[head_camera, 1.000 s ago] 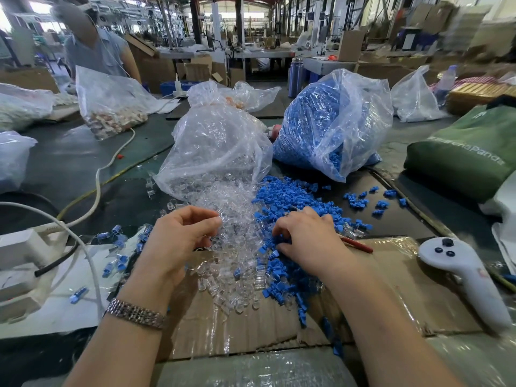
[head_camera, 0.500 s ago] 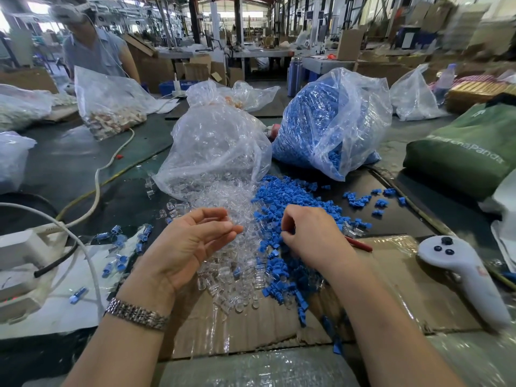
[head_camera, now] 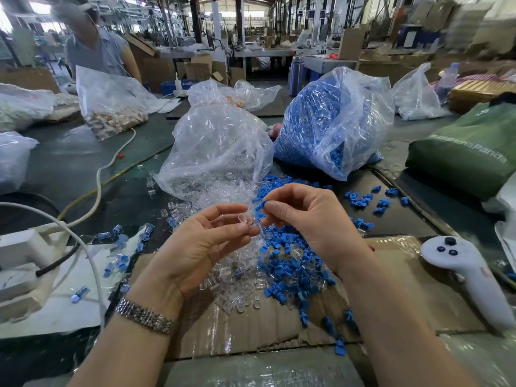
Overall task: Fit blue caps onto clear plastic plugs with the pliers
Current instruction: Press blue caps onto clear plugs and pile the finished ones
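Bright factory hall, pillars (head_camera: 239, 20), cluttered workbenches (head_camera: 262, 53).

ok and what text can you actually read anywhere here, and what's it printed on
"Panda": the clear end of a pale print on the green bag at the right. The letters before it run together and are too blurred to read.
A small pale logo higher on the same bag: too blurred to read.
Cardboard boxes and signs in the background: too small and blurred to read.
The white controller, the plastic bags and the parts in the left hand and right hand show no text.
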Demonstrator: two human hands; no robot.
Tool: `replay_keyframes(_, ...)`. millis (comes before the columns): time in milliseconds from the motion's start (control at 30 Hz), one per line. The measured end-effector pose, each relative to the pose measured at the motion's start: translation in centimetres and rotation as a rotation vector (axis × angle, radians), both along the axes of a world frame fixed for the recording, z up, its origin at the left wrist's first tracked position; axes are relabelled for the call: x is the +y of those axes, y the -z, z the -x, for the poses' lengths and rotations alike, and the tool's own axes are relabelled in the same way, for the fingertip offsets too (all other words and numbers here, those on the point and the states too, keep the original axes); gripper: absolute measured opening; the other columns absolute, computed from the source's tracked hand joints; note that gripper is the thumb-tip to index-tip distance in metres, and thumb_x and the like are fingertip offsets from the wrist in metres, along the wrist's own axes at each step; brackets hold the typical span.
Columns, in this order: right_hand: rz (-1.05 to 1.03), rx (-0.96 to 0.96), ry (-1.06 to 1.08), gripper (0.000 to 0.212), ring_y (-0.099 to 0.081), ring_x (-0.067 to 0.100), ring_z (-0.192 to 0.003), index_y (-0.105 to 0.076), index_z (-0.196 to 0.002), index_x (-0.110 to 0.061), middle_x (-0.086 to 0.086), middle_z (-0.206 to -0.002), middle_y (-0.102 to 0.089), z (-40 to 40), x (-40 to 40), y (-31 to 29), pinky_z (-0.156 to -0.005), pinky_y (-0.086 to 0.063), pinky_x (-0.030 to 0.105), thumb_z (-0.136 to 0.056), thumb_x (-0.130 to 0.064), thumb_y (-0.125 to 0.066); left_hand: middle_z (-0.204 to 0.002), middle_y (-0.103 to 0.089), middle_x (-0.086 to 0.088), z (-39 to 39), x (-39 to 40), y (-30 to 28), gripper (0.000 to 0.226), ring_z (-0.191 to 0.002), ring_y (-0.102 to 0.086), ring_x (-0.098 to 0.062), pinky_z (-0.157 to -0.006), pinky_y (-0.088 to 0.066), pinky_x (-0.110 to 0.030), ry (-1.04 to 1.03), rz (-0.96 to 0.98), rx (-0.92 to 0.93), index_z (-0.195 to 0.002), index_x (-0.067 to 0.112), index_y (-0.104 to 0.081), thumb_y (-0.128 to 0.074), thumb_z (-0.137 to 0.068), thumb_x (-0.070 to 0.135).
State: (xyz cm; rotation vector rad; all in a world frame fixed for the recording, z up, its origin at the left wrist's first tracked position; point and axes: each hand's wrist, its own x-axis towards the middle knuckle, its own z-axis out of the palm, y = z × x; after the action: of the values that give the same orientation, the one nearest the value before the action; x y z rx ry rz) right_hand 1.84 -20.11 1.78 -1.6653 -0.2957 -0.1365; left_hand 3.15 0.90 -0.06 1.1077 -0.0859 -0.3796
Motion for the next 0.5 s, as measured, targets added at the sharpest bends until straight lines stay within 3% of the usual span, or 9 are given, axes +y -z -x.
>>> replay_keyframes(167, 0.167, -0.066, -0.040, 0.006, -0.067, 0.006, -0.075, -0.072, -0.095, -0.018, -0.002, -0.078, -0.072, 0.40, 0.39, -0.19, -0.075, -0.054, 0.019, -0.095, -0.013, -0.070, -0.108, -0.073, -0.024, 0.17, -0.25, -0.15, 0.023, -0.105, -0.073, -0.037, -0.079, -0.060, -0.026, 0.002, 0.011, -0.045, -0.095, 0.002, -0.077, -0.073, -0.075, -0.009)
replay_keyframes(333, 0.308, -0.115, -0.018, 0.005, -0.054, -0.004, -0.065, -0.071, -0.095, -0.020, -0.018, -0.072, -0.063, 0.64, 0.49, -0.10, -0.067, -0.046, 0.014, -0.096, -0.015, -0.070, -0.106, -0.073, -0.027, 0.38, -0.28, -0.17, 0.025, -0.103, -0.074, -0.036, -0.079, -0.060, -0.026, -0.003, -0.020, -0.064, -0.099, -0.006, -0.073, -0.074, -0.074, -0.008)
replay_keyframes(500, 0.400, -0.181, -0.012, 0.004, -0.055, -0.007, -0.068, -0.070, -0.096, -0.018, -0.014, -0.077, -0.061, 0.74, 0.60, -0.03, -0.068, -0.045, 0.012, -0.096, -0.013, -0.069, -0.103, -0.074, -0.026, 0.55, -0.48, -0.26, 0.020, -0.099, -0.075, -0.034, -0.079, -0.060, -0.026, -0.015, -0.046, -0.092, -0.093, -0.003, -0.076, -0.074, -0.073, -0.006)
